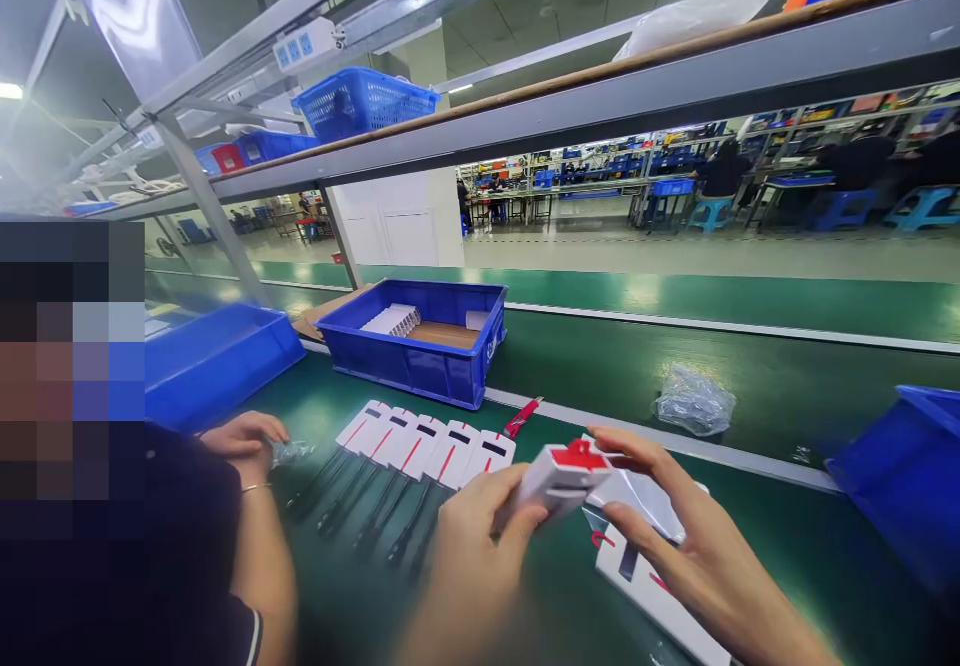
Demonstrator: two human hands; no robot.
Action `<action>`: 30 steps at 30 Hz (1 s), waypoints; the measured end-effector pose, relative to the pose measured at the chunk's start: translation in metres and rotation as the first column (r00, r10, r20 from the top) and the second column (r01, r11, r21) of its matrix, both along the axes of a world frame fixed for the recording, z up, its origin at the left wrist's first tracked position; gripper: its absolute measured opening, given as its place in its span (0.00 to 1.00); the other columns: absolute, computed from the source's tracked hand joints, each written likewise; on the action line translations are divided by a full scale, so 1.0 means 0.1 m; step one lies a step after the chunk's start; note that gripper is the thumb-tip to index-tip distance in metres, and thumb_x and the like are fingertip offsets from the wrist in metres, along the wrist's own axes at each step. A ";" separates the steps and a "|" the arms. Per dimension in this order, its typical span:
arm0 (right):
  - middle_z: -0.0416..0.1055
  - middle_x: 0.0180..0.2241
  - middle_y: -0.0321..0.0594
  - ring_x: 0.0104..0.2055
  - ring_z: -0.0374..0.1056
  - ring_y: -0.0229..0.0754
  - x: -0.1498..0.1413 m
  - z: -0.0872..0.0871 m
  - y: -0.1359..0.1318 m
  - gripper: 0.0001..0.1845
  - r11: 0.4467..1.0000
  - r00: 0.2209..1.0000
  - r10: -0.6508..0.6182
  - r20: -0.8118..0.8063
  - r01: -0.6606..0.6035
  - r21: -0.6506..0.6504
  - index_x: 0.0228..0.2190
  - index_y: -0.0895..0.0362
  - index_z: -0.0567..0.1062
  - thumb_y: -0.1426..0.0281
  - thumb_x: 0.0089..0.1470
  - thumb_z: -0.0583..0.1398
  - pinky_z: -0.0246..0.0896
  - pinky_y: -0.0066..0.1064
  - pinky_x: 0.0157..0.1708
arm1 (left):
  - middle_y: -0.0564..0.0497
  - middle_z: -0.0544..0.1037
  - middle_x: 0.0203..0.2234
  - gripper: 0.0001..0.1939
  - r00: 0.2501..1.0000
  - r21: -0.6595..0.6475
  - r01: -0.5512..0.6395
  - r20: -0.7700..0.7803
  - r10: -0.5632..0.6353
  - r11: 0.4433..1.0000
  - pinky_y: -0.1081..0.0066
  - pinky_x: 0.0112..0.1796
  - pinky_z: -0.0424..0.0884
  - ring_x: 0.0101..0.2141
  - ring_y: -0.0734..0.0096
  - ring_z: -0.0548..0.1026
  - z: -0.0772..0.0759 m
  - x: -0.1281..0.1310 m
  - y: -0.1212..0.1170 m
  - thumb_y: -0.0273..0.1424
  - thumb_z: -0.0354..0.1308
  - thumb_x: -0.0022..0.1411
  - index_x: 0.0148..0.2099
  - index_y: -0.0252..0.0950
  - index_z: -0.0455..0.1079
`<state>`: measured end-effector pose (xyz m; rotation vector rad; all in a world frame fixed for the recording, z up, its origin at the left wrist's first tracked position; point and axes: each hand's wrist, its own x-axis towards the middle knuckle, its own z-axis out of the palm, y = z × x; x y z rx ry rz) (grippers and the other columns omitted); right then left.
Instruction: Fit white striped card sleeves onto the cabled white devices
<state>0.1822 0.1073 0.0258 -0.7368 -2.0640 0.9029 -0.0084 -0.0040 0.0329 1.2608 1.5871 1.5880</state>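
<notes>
My left hand (476, 531) grips the near end of a small white and red carton (564, 474), thumb on its side. From the right, my right hand (679, 526) has its fingers curled over the carton's open flap, so both hands hold the same carton. Under my right hand a flat white carton blank (660, 596) lies on the green table. A row of several white packets with red stripes (427, 443) is fanned out to the left, with dark thin tools (360, 506) below them.
A co-worker sits at the left, a hand (244, 441) resting by a small clear bag. A blue bin (420, 341) with white parts stands behind the packets, another blue bin (217, 361) at left, another (900, 486) at right. Crumpled clear plastic (694, 401) lies on the conveyor belt.
</notes>
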 end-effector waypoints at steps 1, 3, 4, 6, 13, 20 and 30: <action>0.71 0.57 0.41 0.57 0.67 0.59 0.03 0.03 -0.01 0.27 0.998 1.000 -0.010 -0.008 0.010 0.069 0.59 0.37 0.69 0.53 0.59 0.64 0.68 0.47 0.54 | 0.54 0.83 0.37 0.12 0.998 -0.007 0.012 -0.057 -0.013 1.000 0.47 0.44 0.76 0.44 0.43 0.79 -0.01 0.00 -0.02 0.42 0.67 0.57 0.45 0.59 0.80; 0.74 0.52 0.40 0.52 0.71 0.58 0.05 0.08 -0.05 0.22 0.992 0.999 0.053 0.003 -0.053 0.117 0.56 0.35 0.72 0.56 0.61 0.64 0.72 0.45 0.48 | 0.54 0.83 0.38 0.12 0.987 -0.015 0.062 -0.149 -0.063 0.998 0.47 0.43 0.76 0.41 0.44 0.79 -0.05 0.02 -0.03 0.41 0.65 0.58 0.45 0.61 0.80; 0.76 0.49 0.39 0.47 0.73 0.55 0.05 0.09 -0.07 0.17 0.991 0.996 0.085 0.011 -0.086 0.107 0.53 0.34 0.74 0.57 0.62 0.62 0.74 0.43 0.43 | 0.55 0.83 0.38 0.13 0.980 -0.014 0.084 -0.182 -0.085 0.996 0.48 0.43 0.76 0.40 0.45 0.80 -0.07 0.04 -0.04 0.40 0.64 0.59 0.46 0.62 0.80; 0.76 0.42 0.38 0.39 0.73 0.51 0.04 0.07 -0.12 0.10 0.991 0.993 0.115 0.011 -0.115 0.070 0.48 0.36 0.75 0.60 0.65 0.60 0.73 0.39 0.37 | 0.55 0.83 0.40 0.14 0.973 0.013 0.097 -0.213 -0.092 0.995 0.48 0.43 0.76 0.40 0.46 0.80 -0.15 0.09 -0.03 0.39 0.63 0.61 0.48 0.64 0.79; 0.75 0.41 0.40 0.43 0.73 0.49 0.04 0.00 -0.15 0.09 0.962 0.962 0.233 -0.142 -0.207 0.180 0.49 0.41 0.73 0.57 0.70 0.58 0.72 0.33 0.34 | 0.55 0.79 0.49 0.26 0.894 0.270 0.181 -0.446 -0.043 0.946 0.45 0.41 0.81 0.49 0.45 0.78 -0.47 0.03 -0.01 0.33 0.53 0.68 0.65 0.62 0.66; 0.75 0.38 0.39 0.40 0.73 0.45 -0.02 0.03 -0.17 0.11 0.937 0.930 0.289 -0.226 -0.226 0.267 0.48 0.46 0.74 0.58 0.70 0.57 0.73 0.31 0.36 | 0.52 0.75 0.55 0.33 0.616 0.174 0.429 -0.774 -0.146 0.887 0.49 0.37 0.83 0.49 0.46 0.78 -0.62 -0.19 -0.02 0.31 0.51 0.71 0.75 0.49 0.49; 0.72 0.36 0.37 0.36 0.70 0.43 -0.11 -0.06 -0.19 0.11 0.969 0.954 0.198 -0.227 -0.155 0.194 0.46 0.47 0.73 0.57 0.71 0.55 0.69 0.29 0.34 | 0.54 0.81 0.44 0.19 0.526 -0.075 0.653 -0.670 -0.523 0.754 0.50 0.39 0.83 0.49 0.51 0.79 -0.72 -2.93 -0.29 0.37 0.56 0.70 0.60 0.63 0.71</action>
